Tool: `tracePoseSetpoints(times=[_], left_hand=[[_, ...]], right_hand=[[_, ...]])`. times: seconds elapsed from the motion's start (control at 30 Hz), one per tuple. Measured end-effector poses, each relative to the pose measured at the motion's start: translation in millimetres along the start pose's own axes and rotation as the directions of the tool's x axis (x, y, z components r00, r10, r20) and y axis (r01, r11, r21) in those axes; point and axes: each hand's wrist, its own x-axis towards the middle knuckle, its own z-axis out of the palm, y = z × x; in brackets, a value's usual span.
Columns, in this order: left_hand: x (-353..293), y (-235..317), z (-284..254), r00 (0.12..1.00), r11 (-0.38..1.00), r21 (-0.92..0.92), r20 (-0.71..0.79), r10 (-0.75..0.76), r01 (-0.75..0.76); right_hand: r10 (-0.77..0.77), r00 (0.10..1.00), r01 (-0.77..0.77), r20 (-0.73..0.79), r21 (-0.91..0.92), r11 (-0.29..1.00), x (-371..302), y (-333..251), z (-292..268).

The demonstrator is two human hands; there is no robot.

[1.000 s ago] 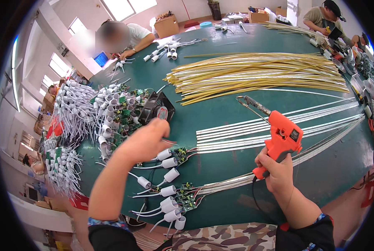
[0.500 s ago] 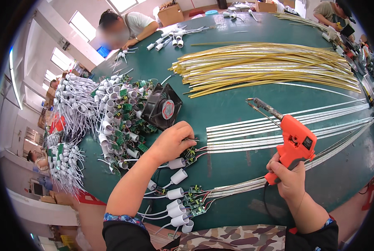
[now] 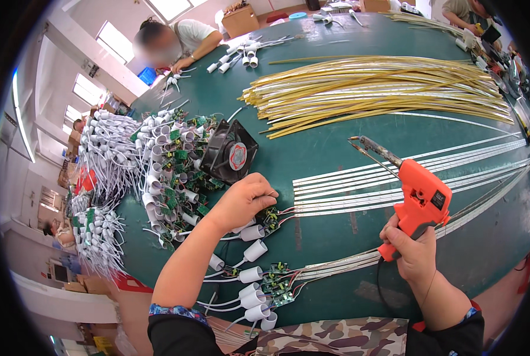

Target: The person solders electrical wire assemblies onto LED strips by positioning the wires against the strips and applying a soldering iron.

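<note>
In right hand (image 3: 416,252), orange soldering gun (image 3: 418,202)

My feed is bright and evenly lit; daylight pours from windows (image 3: 113,41) at upper left, slightly blown out. Shadows are soft, the centre sharp. Fisheye bending curves the green table (image 3: 336,142) toward a black rim.

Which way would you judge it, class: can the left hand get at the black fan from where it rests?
Probably yes. The left hand rests on a small circuit board just below the black fan, with only bare green table between them.
</note>
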Motion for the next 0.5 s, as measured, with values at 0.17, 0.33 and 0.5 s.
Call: tracePoseSetpoints(times=[0.17,0.33,0.5], left_hand=[[-1,-2,-1,0.991,0.992,-0.016,0.048,-0.125,0.126],[3,5,3,0.943,0.935,-0.144,-0.033,-0.332,0.324],[7,13,4,0.952,0.951,0.046,-0.041,-0.304,0.305]], right_hand=[[0.000,1.000,0.000,-0.007,0.031,1.000,0,0,2],[0.023,1.000,-0.024,0.019,0.010,1.000,0,0,-1],[0.053,0.998,-0.053,0.017,0.024,0.998,0,2,3]])
